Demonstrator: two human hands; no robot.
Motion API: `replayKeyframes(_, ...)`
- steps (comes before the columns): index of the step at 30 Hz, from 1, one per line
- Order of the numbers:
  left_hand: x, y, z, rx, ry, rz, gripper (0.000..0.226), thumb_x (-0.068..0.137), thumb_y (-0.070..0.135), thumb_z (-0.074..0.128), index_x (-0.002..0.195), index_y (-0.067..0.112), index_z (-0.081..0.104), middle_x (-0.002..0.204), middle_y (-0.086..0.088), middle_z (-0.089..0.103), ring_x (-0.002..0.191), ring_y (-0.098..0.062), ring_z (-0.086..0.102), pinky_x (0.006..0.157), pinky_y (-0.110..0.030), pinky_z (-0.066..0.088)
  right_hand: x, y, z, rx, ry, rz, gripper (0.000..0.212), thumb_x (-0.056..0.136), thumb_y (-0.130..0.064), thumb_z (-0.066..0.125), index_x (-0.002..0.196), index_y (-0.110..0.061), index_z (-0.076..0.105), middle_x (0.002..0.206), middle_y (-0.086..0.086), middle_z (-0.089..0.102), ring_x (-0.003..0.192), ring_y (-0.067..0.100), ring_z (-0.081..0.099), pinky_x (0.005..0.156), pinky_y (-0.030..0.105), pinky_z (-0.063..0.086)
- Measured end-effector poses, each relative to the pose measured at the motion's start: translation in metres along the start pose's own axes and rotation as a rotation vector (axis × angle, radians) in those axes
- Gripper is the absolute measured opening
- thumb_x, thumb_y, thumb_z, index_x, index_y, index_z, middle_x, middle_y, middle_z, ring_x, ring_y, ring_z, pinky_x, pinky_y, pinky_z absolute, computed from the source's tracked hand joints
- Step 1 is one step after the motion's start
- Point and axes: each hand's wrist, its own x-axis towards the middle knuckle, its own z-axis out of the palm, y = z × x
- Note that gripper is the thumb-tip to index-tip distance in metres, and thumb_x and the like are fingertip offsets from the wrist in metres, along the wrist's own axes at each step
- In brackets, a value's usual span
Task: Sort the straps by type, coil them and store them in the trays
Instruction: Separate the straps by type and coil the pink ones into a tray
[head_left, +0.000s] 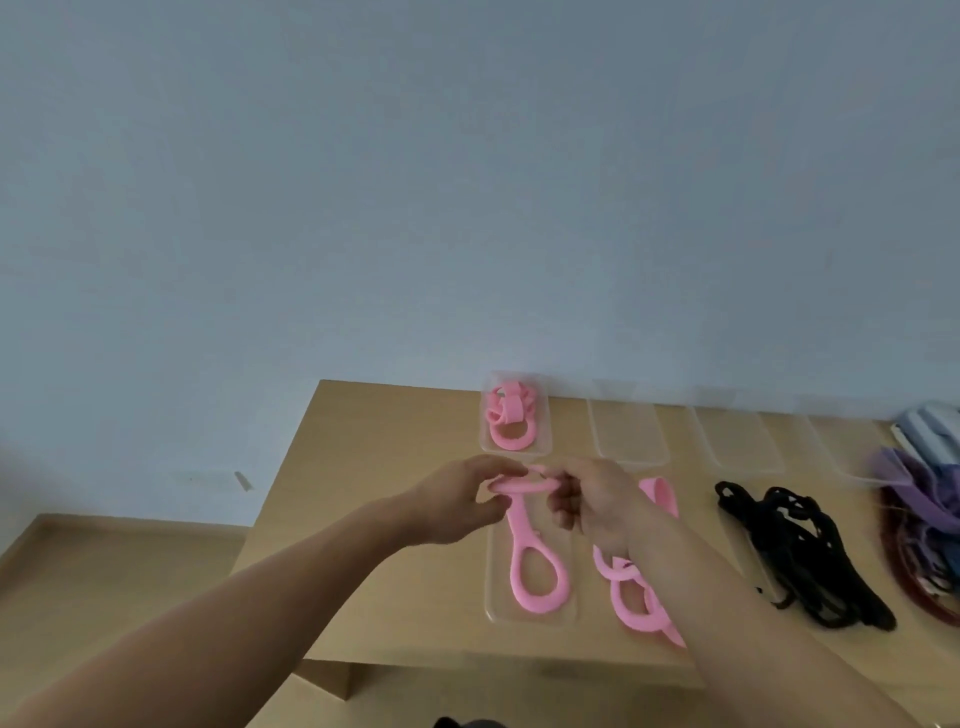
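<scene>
I take the near tray (493, 613) as my mark, a clear tray lying on the worktop (389, 467) close to its front edge. Both hands are up over its far end and close together, each clamped on the same pink strap (517, 525). The left hand (457, 499) pinches the left side of the strap's upper ring, and the right hand (597, 506) has its fingers curled around the right side. From the ring the stem runs down toward me, and the strap's big lower loop sits over the near tray, inside its outline. I cannot tell whether it rests on the tray floor or hangs just above it.

Straight beyond the near tray, against the wall, a second clear tray (543, 405) holds a coiled pink strap (511, 415). To the right of that one, also further back than my mark, lie two more clear trays (628, 436) (737, 441).

Just to the right of the near tray, loose pink straps (631, 597) lie on the worktop, partly hidden under my right forearm. Further right of it is a tangle of black straps (795, 545). Furthest right, at the frame's edge, is a heap of purple straps (914, 493) mixed with other colours that are too blurred to sort out.
</scene>
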Motion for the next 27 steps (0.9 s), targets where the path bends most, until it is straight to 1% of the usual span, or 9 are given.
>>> replayKeyframes(2,0.003,0.014,-0.012,-0.067,0.135,0.025,0.027,0.099,0.016,0.05,0.121,0.023,0.063,0.091,0.008,0.063,0.067,0.007,0.051,0.064,-0.012,0.042,-0.007,-0.017,0.004,-0.049,-0.001,-0.054,0.015,0.086,-0.009,0.058,0.073,-0.006,0.064,0.054,0.005,0.052,0.042,0.016,0.05,0.041,0.024,0.037)
replayKeyframes(3,0.005,0.022,-0.019,-0.082,0.191,0.026,0.023,0.1,0.015,0.049,0.116,0.021,0.065,0.086,0.006,0.063,0.064,0.004,0.051,0.062,-0.016,0.043,-0.013,-0.026,0.006,-0.122,0.016,-0.105,0.017,0.088,-0.014,0.059,0.074,-0.007,0.065,0.057,0.005,0.055,0.044,0.016,0.051,0.042,0.024,0.037)
replayKeyframes(7,0.009,0.057,-0.048,-0.211,0.263,0.06,0.02,0.102,0.017,0.044,0.112,0.019,0.061,0.097,0.003,0.073,0.085,-0.009,0.067,0.079,-0.036,0.056,-0.043,-0.064,0.01,-0.405,0.171,-0.485,0.038,0.088,-0.055,0.055,0.081,-0.02,0.07,0.072,-0.008,0.07,0.059,0.008,0.061,0.054,0.024,0.043)
replayKeyframes(9,0.009,0.074,-0.058,-0.276,0.296,0.075,0.02,0.101,0.018,0.042,0.114,0.022,0.056,0.095,0.005,0.074,0.082,-0.013,0.071,0.076,-0.04,0.059,-0.057,-0.085,0.01,-0.459,0.169,-0.675,0.04,0.096,-0.052,0.048,0.085,-0.021,0.07,0.081,-0.005,0.071,0.075,0.011,0.064,0.065,0.025,0.045)
replayKeyframes(11,0.009,0.09,-0.065,-0.331,0.327,0.089,0.019,0.099,0.017,0.041,0.114,0.021,0.052,0.093,0.006,0.075,0.077,-0.021,0.073,0.073,-0.047,0.059,-0.07,-0.101,0.011,-0.506,0.131,-0.774,0.036,0.099,-0.047,0.048,0.086,-0.021,0.069,0.08,-0.002,0.069,0.077,0.012,0.065,0.067,0.024,0.045)
replayKeyframes(16,0.007,0.124,-0.076,-0.466,0.245,0.105,0.018,0.095,0.013,0.046,0.111,0.017,0.052,0.094,-0.006,0.076,0.075,-0.038,0.071,0.072,-0.055,0.059,-0.09,-0.126,0.004,-0.561,0.097,-0.804,0.049,0.102,-0.04,0.046,0.068,-0.011,0.065,0.059,-0.008,0.063,0.048,0.001,0.052,0.051,0.012,0.04)
replayKeyframes(19,0.004,0.137,-0.081,-0.57,0.218,0.085,0.02,0.088,0.012,0.053,0.108,0.011,0.057,0.093,-0.011,0.076,0.075,-0.043,0.07,0.068,-0.053,0.058,-0.097,-0.135,-0.002,-0.516,0.015,-0.752,0.046,0.101,-0.037,0.05,0.079,-0.003,0.072,0.06,-0.005,0.065,0.05,0.007,0.052,0.051,0.017,0.042)
replayKeyframes(23,0.004,0.141,-0.087,-0.687,0.195,0.018,0.013,0.09,0.009,0.055,0.101,0.002,0.056,0.089,-0.019,0.073,0.07,-0.041,0.068,0.066,-0.05,0.058,-0.102,-0.145,-0.003,-0.421,-0.022,-0.781,0.036,0.096,-0.031,0.059,0.066,-0.016,0.072,0.064,-0.001,0.068,0.055,0.014,0.055,0.051,0.021,0.045)
replayKeyframes(27,0.001,0.143,-0.097,-0.824,0.129,-0.02,0.03,0.082,0.023,0.059,0.098,-0.001,0.058,0.088,-0.022,0.07,0.072,-0.037,0.068,0.066,-0.044,0.058,-0.101,-0.147,0.001,-0.311,-0.049,-0.829,0.009,0.087,-0.022,0.071,0.081,-0.021,0.078,0.075,-0.004,0.073,0.064,0.007,0.064,0.056,0.016,0.049)
